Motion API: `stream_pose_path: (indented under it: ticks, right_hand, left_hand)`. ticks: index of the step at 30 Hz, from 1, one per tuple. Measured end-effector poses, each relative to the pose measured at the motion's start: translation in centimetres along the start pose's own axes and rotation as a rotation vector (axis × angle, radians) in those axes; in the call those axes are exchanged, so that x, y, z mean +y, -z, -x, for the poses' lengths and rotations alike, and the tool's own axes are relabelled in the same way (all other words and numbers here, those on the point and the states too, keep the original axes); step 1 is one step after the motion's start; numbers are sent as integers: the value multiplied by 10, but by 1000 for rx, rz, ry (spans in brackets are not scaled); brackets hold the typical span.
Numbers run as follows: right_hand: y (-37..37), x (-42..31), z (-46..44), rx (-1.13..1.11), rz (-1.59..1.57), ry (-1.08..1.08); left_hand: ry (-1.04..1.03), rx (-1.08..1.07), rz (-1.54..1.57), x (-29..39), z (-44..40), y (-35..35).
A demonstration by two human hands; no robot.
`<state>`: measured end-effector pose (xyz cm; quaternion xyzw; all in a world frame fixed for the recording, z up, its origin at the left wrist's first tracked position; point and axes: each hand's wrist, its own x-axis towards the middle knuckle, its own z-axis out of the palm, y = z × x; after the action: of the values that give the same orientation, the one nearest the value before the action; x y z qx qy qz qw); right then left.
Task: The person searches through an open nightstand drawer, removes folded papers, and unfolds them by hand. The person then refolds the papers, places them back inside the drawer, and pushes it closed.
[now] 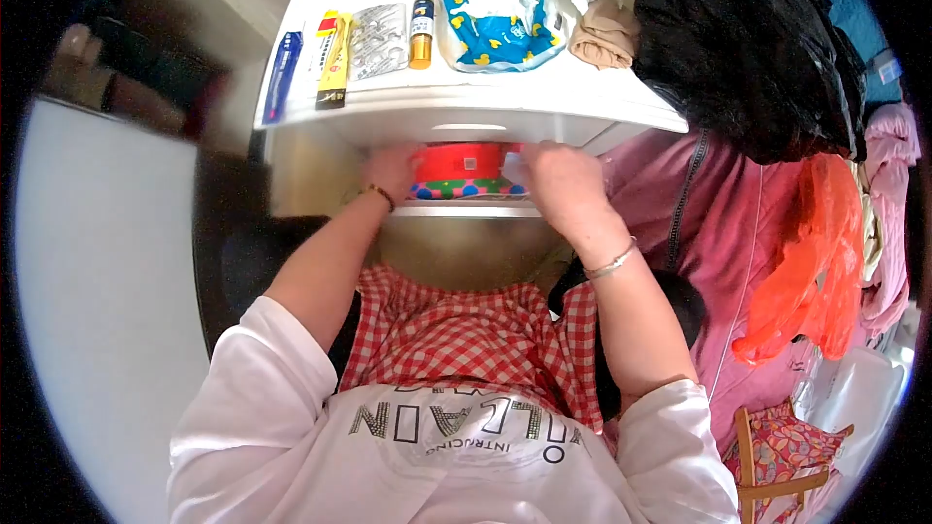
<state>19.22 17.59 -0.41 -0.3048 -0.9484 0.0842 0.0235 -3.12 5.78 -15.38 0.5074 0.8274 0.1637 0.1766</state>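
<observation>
Below the white tabletop, a drawer is pulled out, and a red box lies inside it on a green, blue and pink dotted surface. My left hand is at the left end of the red box; its fingertips are hidden behind the box and the tabletop edge. At the right end, my right hand reaches in with its fingers bent, beside a small pale piece. Whether either hand grips anything cannot be made out.
On the white table lie a blue box, a yellow box, blister packs, a gold-capped tube and blue wipes. A black bag and an orange bag are at right.
</observation>
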Motion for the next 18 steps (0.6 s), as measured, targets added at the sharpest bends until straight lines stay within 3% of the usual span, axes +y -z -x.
stream_pose_path:
  ticks: [7, 10, 13, 16, 18]
  right_hand:
    - [-60, -4, -12, -114, 114, 59]
    - [-68, -9, -10, -405, 232, 55]
    - [-75, -11, -9, -422, 234, 81]
    - [-81, -9, -13, -606, 292, 14]
    - [-86, -4, -12, -577, 263, -27]
  left_hand:
    - [-78, -90, 351, 3, 1, 20]
    - [-35, -83, 373, 5, 7, 20]
    - [-11, -140, 447, 1, 7, 16]
    - [-181, -214, 269, -2, 16, -5]
    - [-196, -275, 194, 6, 27, -10]
